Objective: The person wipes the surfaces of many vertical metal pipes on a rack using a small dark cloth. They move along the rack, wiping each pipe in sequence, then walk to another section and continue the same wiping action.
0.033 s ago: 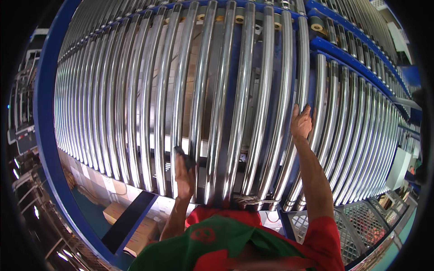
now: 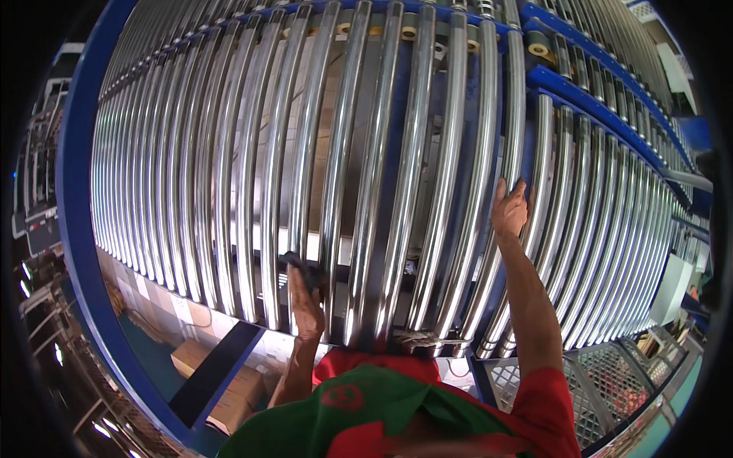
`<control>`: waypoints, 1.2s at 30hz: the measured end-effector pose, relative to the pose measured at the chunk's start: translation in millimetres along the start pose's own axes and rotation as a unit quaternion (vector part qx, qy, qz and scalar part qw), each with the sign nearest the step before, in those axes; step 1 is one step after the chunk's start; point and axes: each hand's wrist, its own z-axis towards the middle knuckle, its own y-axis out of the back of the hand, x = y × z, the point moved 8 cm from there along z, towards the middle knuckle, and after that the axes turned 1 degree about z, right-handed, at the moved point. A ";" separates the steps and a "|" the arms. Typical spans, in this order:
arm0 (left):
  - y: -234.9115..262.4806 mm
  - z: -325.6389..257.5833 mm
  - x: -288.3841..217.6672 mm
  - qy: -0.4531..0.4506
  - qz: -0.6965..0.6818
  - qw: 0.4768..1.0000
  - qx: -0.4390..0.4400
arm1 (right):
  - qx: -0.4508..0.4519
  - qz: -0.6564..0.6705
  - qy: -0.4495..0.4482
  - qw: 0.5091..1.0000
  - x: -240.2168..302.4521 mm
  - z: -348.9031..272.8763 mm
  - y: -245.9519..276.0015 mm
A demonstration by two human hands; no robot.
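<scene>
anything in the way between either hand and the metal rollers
Nothing visible at the right hand, whose fingers lie over the metal rollers. The left hand has a dark item at its fingers, over the rollers.

Premises: industrial, consistent with a factory or warehouse conveyor area; which of the two cannot be determined. Evidence: a broad bed of parallel metal rollers point(image 2: 515, 114) bordered on the left by a heavy blue frame point(image 2: 72, 153); a further roller line point(image 2: 611, 30) at upper right; cardboard boxes point(image 2: 192, 357) lying below roller level at lower left; diamond-mesh metal panels point(image 2: 618, 382) at lower right; blue-green floor point(image 2: 145, 345). Equipment point(image 2: 38, 221) at far left is too indistinct to identify.
</scene>
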 end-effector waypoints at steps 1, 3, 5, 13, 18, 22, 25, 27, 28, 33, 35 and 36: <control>5.6 -2.2 1.6 -0.012 0.060 0.998 -0.009 | -0.008 -0.020 0.000 1.000 2.2 0.0 1.7; 5.3 22.6 -4.3 -0.079 0.142 0.986 -0.025 | -0.012 -0.037 0.010 0.999 5.4 0.0 3.8; -16.0 81.4 0.5 -0.051 0.258 0.965 -0.006 | -0.016 -0.060 0.006 0.998 6.1 0.3 3.9; -83.7 419.5 -110.9 -0.315 0.264 0.900 -0.142 | -0.057 -0.061 0.029 0.996 2.9 -0.5 1.1; -122.4 607.0 -170.2 -0.323 0.322 0.866 -0.206 | -0.089 -0.107 0.068 0.988 10.9 -1.9 2.7; -128.0 639.6 -167.1 -0.245 0.283 0.914 -0.159 | -0.080 -0.114 0.067 0.988 12.4 -0.7 4.9; -104.8 571.4 -126.9 -0.217 0.154 0.959 -0.092 | -0.052 -0.094 0.058 0.993 12.4 -0.7 6.0; -86.3 489.4 -83.9 -0.200 0.105 0.971 -0.084 | -0.042 -0.060 0.037 0.997 11.1 -1.3 6.9; -78.9 444.7 -55.9 -0.172 0.113 0.976 -0.067 | -0.052 -0.061 0.048 0.996 13.6 -2.0 8.8; -31.7 182.8 73.9 -0.084 0.164 0.983 -0.017 | -0.021 -0.037 0.001 0.999 2.6 -0.6 0.7; -20.5 72.4 124.5 0.042 0.179 0.978 0.099 | -0.023 -0.043 0.010 0.999 0.1 0.8 -1.3; -3.5 20.0 86.0 -0.224 0.324 0.918 -0.038 | -0.040 -0.048 0.030 0.998 2.2 2.1 0.2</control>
